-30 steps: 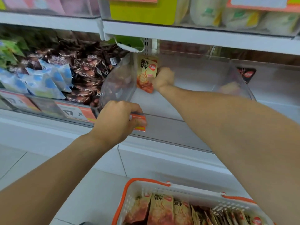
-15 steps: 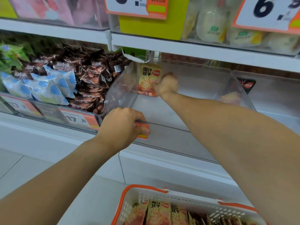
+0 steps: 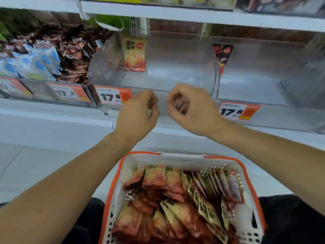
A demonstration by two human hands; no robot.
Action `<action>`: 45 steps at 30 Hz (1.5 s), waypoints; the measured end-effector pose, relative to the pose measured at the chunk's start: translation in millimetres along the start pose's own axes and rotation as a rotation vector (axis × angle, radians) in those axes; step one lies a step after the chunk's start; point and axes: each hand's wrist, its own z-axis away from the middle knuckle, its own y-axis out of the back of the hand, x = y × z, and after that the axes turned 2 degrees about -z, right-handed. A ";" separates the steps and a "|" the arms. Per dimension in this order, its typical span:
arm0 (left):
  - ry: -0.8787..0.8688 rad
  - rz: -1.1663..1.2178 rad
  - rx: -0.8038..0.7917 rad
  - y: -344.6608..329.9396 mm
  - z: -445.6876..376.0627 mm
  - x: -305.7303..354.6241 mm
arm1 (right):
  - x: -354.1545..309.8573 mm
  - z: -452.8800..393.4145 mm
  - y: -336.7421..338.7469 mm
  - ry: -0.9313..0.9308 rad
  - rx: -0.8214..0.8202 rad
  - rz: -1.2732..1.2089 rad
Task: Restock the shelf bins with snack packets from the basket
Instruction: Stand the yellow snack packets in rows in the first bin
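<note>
A white basket with an orange rim [image 3: 177, 155] sits low in front of me, full of red and yellow snack packets [image 3: 175, 196]. Above it a clear plastic shelf bin [image 3: 175, 74] holds a single yellow-orange packet [image 3: 134, 55] standing upright against its back left corner. My left hand [image 3: 137, 113] and my right hand [image 3: 191, 108] hover side by side just in front of the bin's front edge, above the basket. Both have loosely curled fingers and hold nothing.
A price tag reading 17.8 [image 3: 112, 95] sits on the bin's front left. Left bins hold brown packets [image 3: 75, 50] and blue-white packets [image 3: 31, 64]. The clear bin to the right [image 3: 263, 76] has a dark red packet [image 3: 222, 53] at its left wall. A white shelf board [image 3: 193, 16] runs overhead.
My right hand let go of the yellow-orange packet at the bin's back and drew out. My left hand left the bin's front corner. Both came together before the bin.
</note>
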 end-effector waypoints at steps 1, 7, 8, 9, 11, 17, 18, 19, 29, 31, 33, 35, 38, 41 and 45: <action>0.020 0.026 -0.099 -13.4 11.2 6.0 | 8.5 27.8 -3.4 -0.028 -0.072 0.028; 0.244 -0.085 -0.763 -108.0 113.8 -4.5 | 83.5 148.5 -51.6 -0.479 -0.743 0.269; 0.256 -0.141 -0.816 -118.1 131.7 -6.6 | 93.4 163.9 -58.6 -0.518 -0.794 0.316; 0.237 -0.233 -0.869 -125.8 148.3 -8.5 | 101.8 178.0 -64.6 -0.548 -0.811 0.359; 0.172 -0.379 -0.923 -135.5 173.5 -13.1 | 115.8 199.4 -73.5 -0.612 -0.774 0.421; 0.128 -0.498 -0.904 -149.5 196.9 -9.9 | 132.5 221.3 -104.9 -0.682 -0.595 0.409; 0.132 -0.495 -0.888 -150.5 198.1 -9.6 | 132.4 221.4 -110.7 -0.669 -0.617 0.430; 0.134 -0.490 -0.869 -151.8 200.0 -10.5 | 132.4 221.3 -116.7 -0.661 -0.651 0.462; 0.244 -0.390 -0.868 -155.5 195.4 -11.6 | 152.4 202.4 -123.2 -0.781 -0.855 0.403; 0.301 -0.351 -0.820 -156.7 194.9 -13.4 | 150.0 198.6 -123.7 -0.779 -0.832 0.407; 0.343 -0.319 -0.792 -157.7 193.0 -16.1 | 146.9 193.7 -121.7 -0.742 -0.831 0.425; 0.331 -0.336 -0.812 -158.3 192.6 -18.1 | 144.1 187.3 -119.2 -0.702 -0.882 0.456; 0.242 -0.433 -0.875 -158.1 195.8 -19.5 | 139.9 182.5 -120.7 -0.604 -0.994 0.553; 0.216 -0.458 -0.937 -157.9 196.0 -18.8 | 139.6 181.6 -116.0 -0.609 -1.011 0.519; 0.282 -0.398 -0.977 -162.4 196.9 -10.8 | 149.6 189.5 -113.9 -0.714 -0.943 0.396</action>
